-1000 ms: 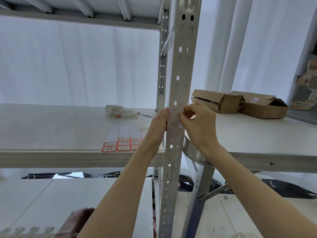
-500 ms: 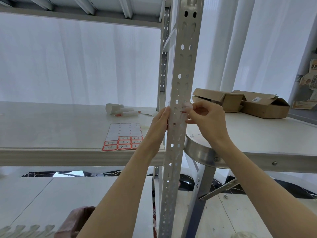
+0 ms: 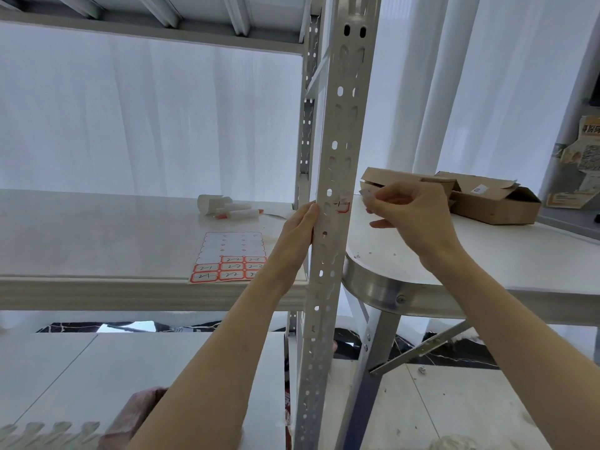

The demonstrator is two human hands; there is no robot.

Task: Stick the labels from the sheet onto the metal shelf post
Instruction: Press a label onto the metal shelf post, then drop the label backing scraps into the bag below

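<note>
White curtain point(image 3: 162, 125) behind; red-bordered label point(image 3: 341, 206) on perforated post point(image 3: 337, 131); left fingers point(image 3: 306, 219) flat against it, right fingers point(image 3: 389, 199) curled, hold unclear.

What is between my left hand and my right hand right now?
In the head view, the perforated grey metal shelf post stands between the left hand and the right hand, with a red-bordered white label stuck on its face.
</note>
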